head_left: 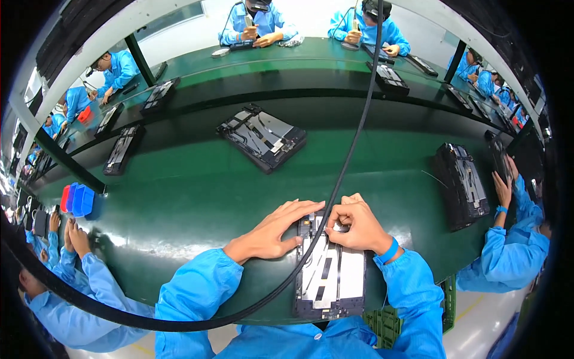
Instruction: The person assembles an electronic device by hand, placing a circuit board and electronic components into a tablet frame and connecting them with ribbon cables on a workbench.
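Observation:
On the bench right before me lies a tablet with its back off [350, 275], its pale silver inner plates and black strips showing inside a dark frame. Fingers stretched out, my left hand [275, 230] rests along the tablet's upper left edge and grips nothing. My right hand [357, 224], with a blue band at its wrist, is closed in a pinch over the upper part of the tablet. Whatever lies between its fingertips is hidden or too small to name.
A black cable [353, 143] hangs across the view, passing in front of the tablet. Further back lies a stack of opened tablets [263, 137]; another stack [463, 188] stands right. Blue and red bins [81, 200] sit left. Co-workers in blue work on both sides and opposite.

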`<state>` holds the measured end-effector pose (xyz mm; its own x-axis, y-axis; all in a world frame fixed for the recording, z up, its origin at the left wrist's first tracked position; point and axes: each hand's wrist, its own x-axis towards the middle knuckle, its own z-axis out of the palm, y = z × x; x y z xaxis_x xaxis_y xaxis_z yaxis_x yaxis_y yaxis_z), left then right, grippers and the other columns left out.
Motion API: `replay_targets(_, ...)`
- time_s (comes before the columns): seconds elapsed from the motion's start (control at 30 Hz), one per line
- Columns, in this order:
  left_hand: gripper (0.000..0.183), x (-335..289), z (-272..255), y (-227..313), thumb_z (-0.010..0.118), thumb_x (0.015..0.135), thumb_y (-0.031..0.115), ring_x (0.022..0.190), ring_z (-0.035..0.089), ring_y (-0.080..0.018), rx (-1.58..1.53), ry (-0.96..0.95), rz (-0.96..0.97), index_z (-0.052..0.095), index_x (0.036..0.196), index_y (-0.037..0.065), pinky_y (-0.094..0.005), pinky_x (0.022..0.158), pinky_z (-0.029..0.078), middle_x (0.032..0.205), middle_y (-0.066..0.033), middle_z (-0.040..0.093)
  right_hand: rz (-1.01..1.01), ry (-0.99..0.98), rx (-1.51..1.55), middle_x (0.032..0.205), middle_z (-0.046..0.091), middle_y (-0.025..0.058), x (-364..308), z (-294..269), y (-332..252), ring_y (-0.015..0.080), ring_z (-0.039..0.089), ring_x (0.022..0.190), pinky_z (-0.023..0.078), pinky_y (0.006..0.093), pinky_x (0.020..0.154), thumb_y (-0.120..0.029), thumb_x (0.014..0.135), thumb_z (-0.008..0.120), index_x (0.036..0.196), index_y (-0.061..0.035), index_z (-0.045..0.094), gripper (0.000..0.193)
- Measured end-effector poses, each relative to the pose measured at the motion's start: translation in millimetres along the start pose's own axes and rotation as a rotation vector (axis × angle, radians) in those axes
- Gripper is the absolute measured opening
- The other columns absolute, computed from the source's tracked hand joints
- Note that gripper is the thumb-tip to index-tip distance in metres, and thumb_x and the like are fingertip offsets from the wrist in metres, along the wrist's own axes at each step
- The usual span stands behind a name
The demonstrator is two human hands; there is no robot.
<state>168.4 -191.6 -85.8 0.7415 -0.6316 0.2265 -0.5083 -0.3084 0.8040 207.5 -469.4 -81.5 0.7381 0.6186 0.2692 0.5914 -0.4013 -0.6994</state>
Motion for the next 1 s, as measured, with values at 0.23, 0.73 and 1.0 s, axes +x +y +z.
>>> replay_targets(0.23, 0.093, 3, 6, 0, 0.067, 0.084, -0.002, 0.138, 0.051, -0.0453, 0.115, 0.03, 0.066, 0.042, 0.172, 0.017, -0.0528, 0.123, 0.039, 0.161, -0.0206, 0.05, 0.001, -0.035, 0.027, 0.057, 0.041, -0.003, 0, -4, -1, 0.0179, 0.043, 0.072, 0.034, 0.0367, 0.087, -0.02, 0.073, 0.081, 0.075, -0.0143, 0.072, 0.011)
replay_targets(0.73, 0.099, 12, 15, 2, 0.068, 0.079, -0.002, 0.141, 0.049, -0.0479, 0.005, 0.053, -0.029, 0.036, 0.173, 0.007, -0.0553, 0.127, 0.034, 0.156, -0.0251, 0.053, 0.012, -0.131, 0.046, 0.06, 0.044, -0.002, -4, -13, -3, 0.0195, 0.044, 0.072, 0.033, 0.0378, 0.088, -0.016, 0.066, 0.078, 0.07, -0.0139, 0.067, 0.012)
replay_targets(1.0, 0.08, 6, 32, 11, 0.078, 0.085, 0.011, 0.137, 0.057, -0.0442, 0.089, 0.221, -0.079, 0.052, 0.16, 0.002, -0.0539, 0.121, 0.042, 0.156, -0.0204, 0.057, -0.047, -0.111, 0.076, 0.061, 0.048, -0.0016, -6, -16, 3, 0.0203, 0.045, 0.072, 0.033, 0.0384, 0.089, -0.012, 0.066, 0.077, 0.07, -0.0136, 0.066, 0.012)
